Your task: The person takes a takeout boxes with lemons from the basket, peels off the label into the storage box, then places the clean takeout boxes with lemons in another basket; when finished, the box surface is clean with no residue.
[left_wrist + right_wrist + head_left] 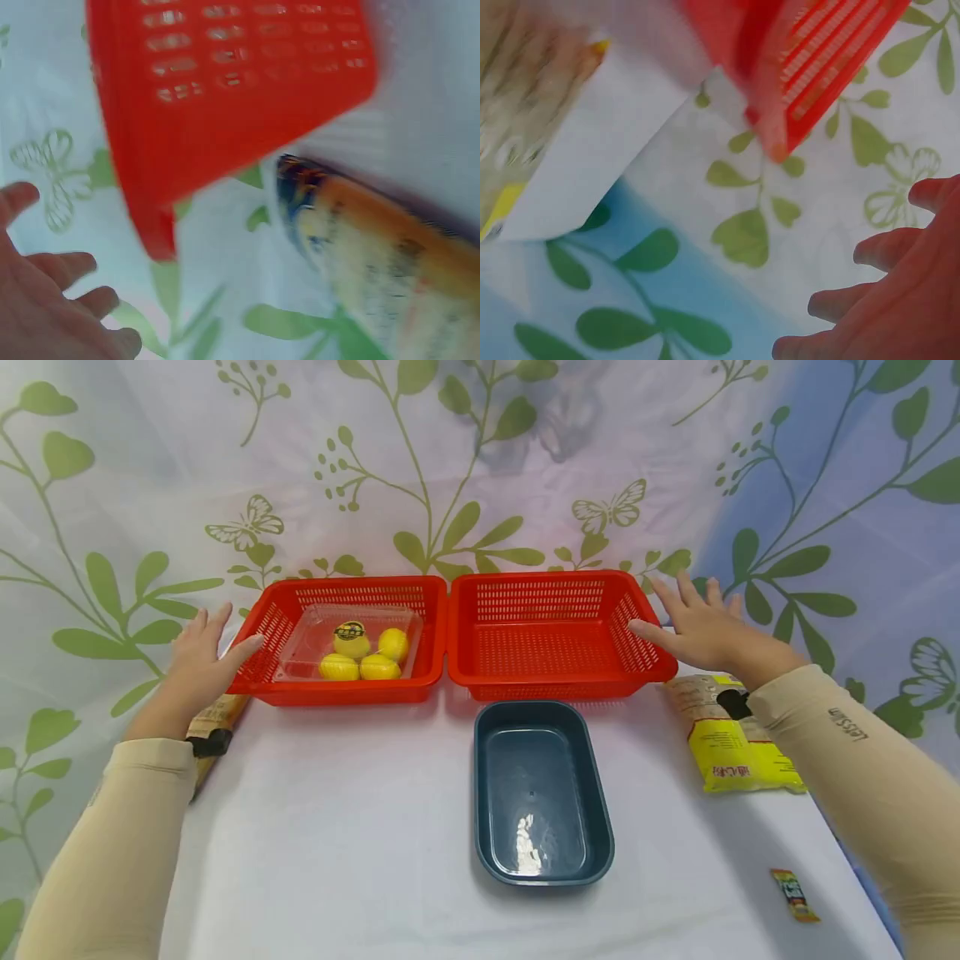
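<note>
My left hand (201,662) is raised with fingers spread at the outer left end of the left red basket (345,695). Inside that basket lies a clear plastic box (303,643) with several yellow lemons (379,667) showing through it. My right hand (701,628), fingers apart, hovers by the outer right end of the right red basket (555,679), which shows its bare perforated floor. Both hands hold nothing. In the left wrist view, the left fingers (67,266) are off to the side of the basket's corner; the right wrist view shows the right fingers (889,247) similarly apart from the basket.
A dark blue tray (536,793) stands in front of the baskets. A yellow bag (723,743) lies under the right forearm, and a brown packet (213,727) by the left wrist. A small wrapped snack (795,895) lies near the right edge. A leaf-patterned curtain (495,468) hangs behind.
</note>
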`<state>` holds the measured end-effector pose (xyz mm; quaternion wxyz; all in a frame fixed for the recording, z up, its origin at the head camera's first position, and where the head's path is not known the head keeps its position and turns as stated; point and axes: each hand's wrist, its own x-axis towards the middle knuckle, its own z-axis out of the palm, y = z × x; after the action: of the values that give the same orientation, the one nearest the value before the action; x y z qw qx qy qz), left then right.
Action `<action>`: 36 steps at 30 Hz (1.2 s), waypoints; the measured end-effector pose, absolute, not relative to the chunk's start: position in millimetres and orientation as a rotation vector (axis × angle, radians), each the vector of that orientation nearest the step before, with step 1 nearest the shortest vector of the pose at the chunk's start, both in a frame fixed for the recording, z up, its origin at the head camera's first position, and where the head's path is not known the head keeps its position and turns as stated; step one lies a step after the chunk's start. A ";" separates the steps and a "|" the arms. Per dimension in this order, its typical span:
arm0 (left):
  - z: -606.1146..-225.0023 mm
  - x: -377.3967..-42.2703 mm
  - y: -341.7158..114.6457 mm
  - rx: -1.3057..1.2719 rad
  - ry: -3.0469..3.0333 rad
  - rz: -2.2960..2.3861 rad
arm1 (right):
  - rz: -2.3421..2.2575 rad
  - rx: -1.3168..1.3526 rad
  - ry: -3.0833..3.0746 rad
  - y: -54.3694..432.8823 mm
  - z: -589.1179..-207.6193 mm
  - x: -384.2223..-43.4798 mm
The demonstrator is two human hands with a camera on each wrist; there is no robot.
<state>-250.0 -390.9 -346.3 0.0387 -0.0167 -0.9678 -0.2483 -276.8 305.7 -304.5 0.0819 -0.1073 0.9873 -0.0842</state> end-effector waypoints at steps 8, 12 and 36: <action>-372.0 -231.9 -401.8 0.302 -2.857 -1.210 | -0.350 -0.417 2.899 260.8 -307.8 -292.3; -383.6 -230.2 -397.8 0.381 -2.757 -1.328 | -0.366 -0.474 2.879 233.6 -314.1 -297.5; -424.7 -226.2 -370.6 0.495 -2.073 -1.958 | -0.469 -0.716 2.761 58.1 -334.4 -316.5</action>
<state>-226.2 -370.6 -424.7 0.1235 0.1696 -0.7107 -0.6715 -316.5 58.1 -334.4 0.1253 -0.2459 0.9476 -0.1610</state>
